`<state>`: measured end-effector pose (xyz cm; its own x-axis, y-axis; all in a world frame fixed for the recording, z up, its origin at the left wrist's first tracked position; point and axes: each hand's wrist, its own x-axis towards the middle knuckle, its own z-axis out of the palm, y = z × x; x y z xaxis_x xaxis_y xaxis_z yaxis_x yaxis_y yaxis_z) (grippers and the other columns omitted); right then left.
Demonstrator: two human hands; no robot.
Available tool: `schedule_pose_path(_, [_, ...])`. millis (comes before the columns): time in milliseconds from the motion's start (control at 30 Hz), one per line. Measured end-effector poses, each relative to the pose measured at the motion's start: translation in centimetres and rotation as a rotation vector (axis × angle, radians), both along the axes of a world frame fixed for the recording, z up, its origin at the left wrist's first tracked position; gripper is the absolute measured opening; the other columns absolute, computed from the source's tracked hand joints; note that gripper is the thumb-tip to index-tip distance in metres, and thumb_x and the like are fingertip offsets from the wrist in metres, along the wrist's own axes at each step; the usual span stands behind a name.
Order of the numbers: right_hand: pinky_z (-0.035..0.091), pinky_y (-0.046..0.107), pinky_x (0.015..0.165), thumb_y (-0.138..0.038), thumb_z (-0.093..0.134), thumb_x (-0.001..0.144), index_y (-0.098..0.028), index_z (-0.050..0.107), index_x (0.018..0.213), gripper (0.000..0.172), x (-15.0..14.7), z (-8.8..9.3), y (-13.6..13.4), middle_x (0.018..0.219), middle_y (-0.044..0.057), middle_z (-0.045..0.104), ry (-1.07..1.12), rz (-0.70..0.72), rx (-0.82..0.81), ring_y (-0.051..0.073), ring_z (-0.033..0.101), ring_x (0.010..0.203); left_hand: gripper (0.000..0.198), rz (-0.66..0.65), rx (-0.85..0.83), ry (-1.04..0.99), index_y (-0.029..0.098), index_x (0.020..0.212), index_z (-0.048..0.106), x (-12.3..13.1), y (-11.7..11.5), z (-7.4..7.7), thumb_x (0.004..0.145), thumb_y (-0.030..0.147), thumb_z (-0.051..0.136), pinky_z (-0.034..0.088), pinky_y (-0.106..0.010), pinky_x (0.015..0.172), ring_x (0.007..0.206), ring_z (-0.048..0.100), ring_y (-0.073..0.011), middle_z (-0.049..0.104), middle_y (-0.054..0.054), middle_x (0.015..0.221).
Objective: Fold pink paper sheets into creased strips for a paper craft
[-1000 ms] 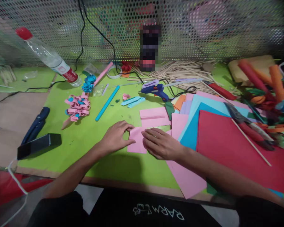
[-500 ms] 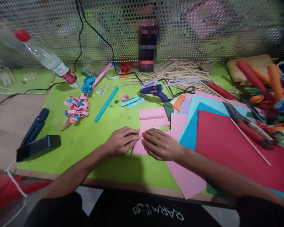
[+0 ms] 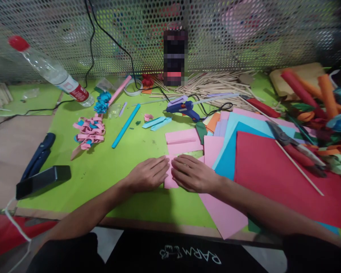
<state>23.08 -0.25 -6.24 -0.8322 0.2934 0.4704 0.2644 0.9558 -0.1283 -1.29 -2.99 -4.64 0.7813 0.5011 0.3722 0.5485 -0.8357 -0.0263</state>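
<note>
A small piece of pink paper [image 3: 170, 182] lies on the green tabletop, and both hands hold it down. My left hand [image 3: 149, 173] presses on its left side with the fingers together. Facing it, my right hand [image 3: 196, 174] has curved, close-set fingers on the right side of the paper. A narrow pink strip shows between the fingertips; both thumbs are hidden. Just beyond the hands is another pink sheet [image 3: 184, 140] with a folded strip on it. Larger pink sheets [image 3: 227, 216] lie beside and under my right forearm.
A blue glue gun [image 3: 184, 110] lies ahead, before scattered wooden sticks [image 3: 210, 86]. Pliers [image 3: 298, 151] and a stick rest on red paper [image 3: 272, 170] at right. At left are a bottle [image 3: 62, 81], paper flowers [image 3: 89, 131], a stapler [image 3: 39, 155] and a black box [image 3: 44, 182].
My left hand has shifted slightly right over the paper's left edge, which was tilted up and now lies flatter. My right hand has hardly moved. The view has shifted a little.
</note>
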Motion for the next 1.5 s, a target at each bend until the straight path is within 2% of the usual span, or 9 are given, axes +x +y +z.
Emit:
schedule_pose_path(133, [0.053,0.046,0.099,-0.026,0.059,0.094,-0.01,0.066,0.107,0.022,0.01,-0.13,0.04,0.111,0.015,0.067,-0.005,-0.007,-0.041,0.026,0.061,0.11,0.029,0.047,-0.017,0.018,0.008,0.117,0.065,0.13,-0.23,-0.24,0.094,0.026,0.059,0.058,-0.038,0.087,0.113,0.066,-0.0275,0.07,-0.014,0.12])
schedule_pose_path(300, [0.056,0.045,0.097,-0.027,0.056,0.095,-0.005,0.063,0.116,0.031,-0.04,-0.07,0.07,0.11,0.017,0.067,0.0,0.001,-0.072,0.027,0.061,0.111,0.033,0.066,-0.058,0.037,0.009,0.118,0.064,0.12,-0.47,-0.44,0.095,0.032,0.057,0.058,-0.039,0.087,0.115,0.065,-0.0288,0.068,-0.015,0.123])
schedule_pose_path(700, [0.056,0.042,0.101,-0.025,0.057,0.095,-0.002,0.064,0.113,0.03,-0.04,-0.02,0.05,0.111,0.019,0.068,-0.015,0.019,-0.045,0.027,0.061,0.114,0.035,0.045,-0.073,0.042,0.008,0.119,0.063,0.14,-0.39,-0.4,0.096,0.033,0.055,0.058,-0.04,0.087,0.116,0.065,-0.03,0.068,-0.017,0.123])
schedule_pose_path(933, [0.05,0.046,0.108,-0.024,0.057,0.095,-0.002,0.064,0.112,0.029,0.0,-0.22,0.06,0.119,0.021,0.066,-0.051,0.017,-0.063,0.03,0.057,0.123,0.036,0.046,-0.084,0.04,0.008,0.121,0.062,0.13,-0.29,-0.38,0.098,0.034,0.053,0.058,-0.041,0.087,0.117,0.064,-0.0299,0.067,-0.018,0.124])
schedule_pose_path(1500, [0.052,0.046,0.106,-0.025,0.055,0.095,-0.003,0.064,0.113,0.029,0.08,-0.22,0.12,0.121,0.021,0.065,-0.064,0.009,-0.064,0.031,0.056,0.125,0.037,0.05,-0.076,0.043,0.008,0.12,0.062,0.17,-0.28,-0.49,0.098,0.036,0.054,0.059,-0.041,0.087,0.116,0.064,-0.0302,0.068,-0.016,0.123])
